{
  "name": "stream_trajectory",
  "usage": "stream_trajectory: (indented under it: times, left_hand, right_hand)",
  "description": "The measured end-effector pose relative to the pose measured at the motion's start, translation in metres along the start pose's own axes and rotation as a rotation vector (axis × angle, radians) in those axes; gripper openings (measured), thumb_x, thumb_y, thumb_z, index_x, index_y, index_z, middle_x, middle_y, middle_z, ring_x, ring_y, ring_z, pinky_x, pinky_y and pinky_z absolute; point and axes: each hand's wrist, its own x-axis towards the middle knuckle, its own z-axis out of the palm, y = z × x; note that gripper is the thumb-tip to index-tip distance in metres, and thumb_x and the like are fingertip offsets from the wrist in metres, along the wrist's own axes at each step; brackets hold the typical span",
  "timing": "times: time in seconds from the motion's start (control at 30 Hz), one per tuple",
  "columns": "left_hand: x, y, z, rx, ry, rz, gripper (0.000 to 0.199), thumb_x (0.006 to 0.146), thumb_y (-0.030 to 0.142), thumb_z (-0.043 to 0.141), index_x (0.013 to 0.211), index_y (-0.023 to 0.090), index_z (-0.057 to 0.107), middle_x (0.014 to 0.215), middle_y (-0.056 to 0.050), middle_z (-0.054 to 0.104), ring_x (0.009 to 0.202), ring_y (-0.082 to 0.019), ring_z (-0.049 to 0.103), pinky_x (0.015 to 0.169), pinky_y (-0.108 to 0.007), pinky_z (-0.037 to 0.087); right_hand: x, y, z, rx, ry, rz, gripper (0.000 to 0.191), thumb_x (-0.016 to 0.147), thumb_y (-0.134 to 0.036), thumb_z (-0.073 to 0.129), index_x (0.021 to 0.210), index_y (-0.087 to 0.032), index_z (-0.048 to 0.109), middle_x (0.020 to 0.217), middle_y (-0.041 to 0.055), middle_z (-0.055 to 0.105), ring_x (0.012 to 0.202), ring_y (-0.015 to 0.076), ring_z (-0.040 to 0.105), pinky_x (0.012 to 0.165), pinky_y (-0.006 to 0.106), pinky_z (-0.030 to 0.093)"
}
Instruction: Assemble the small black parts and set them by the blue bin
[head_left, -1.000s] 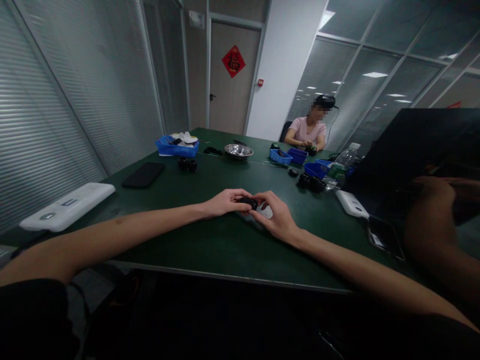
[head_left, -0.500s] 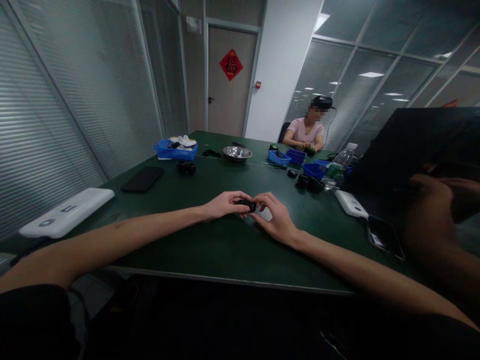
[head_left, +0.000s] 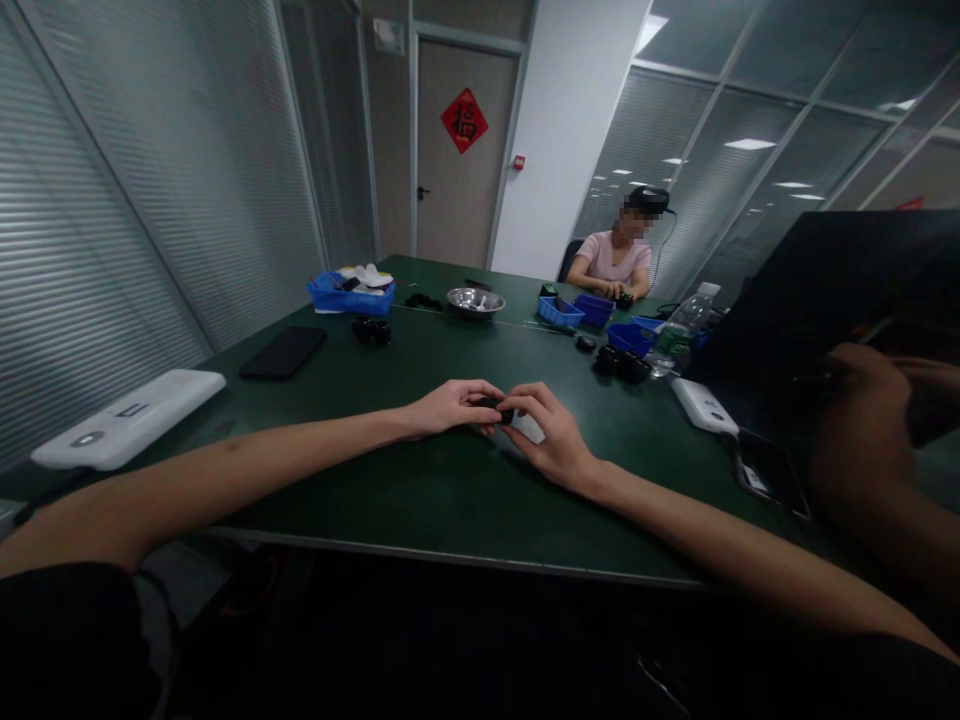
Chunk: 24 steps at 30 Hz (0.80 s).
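Above the green table (head_left: pixel 420 490), a small black part (head_left: pixel 505 415) is held between my two hands. Its exact kind cannot be made out. My left hand (head_left: pixel 448 407) grips it from the left, thumb in front and fingers behind. From the other side, the thumb and fingers of my right hand (head_left: pixel 551 430) pinch its right end. Fingers cover much of the part. A small whitish patch (head_left: pixel 529 428) shows through the gap beneath my right hand's fingers.
Left stand a white power bank (head_left: pixel 131 418), a black phone (head_left: pixel 283 353) and a blue basket (head_left: pixel 351 297). A metal bowl (head_left: pixel 476 302) lies farther back. Rightward are black parts (head_left: pixel 622 364), a bottle (head_left: pixel 681 330) and another phone (head_left: pixel 772 472). A co-worker (head_left: pixel 611 260) sits across; another person's arm (head_left: pixel 862 450) is close right.
My right fingers have closed in further over the black part's right end, covering more of it. The left hand keeps its grip. The view has shifted slightly.
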Motion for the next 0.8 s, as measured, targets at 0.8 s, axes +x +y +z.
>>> stream_trajectory:
  times: [0.8]
  left_hand:
    - [-0.002,0.002,0.000,0.034,0.013,0.020,0.047,0.082,0.030,0.081,0.121,0.009,0.064,0.099,-0.008,0.072,0.081,-0.014,0.069,0.086,-0.036,0.055]
  right_hand:
    - [0.004,-0.007,-0.019,0.007,-0.051,-0.010,0.033,0.094,-0.021,0.065,0.125,-0.024,0.058,0.125,0.0108,0.058,0.116,0.0273,0.059,0.099,0.046,0.054]
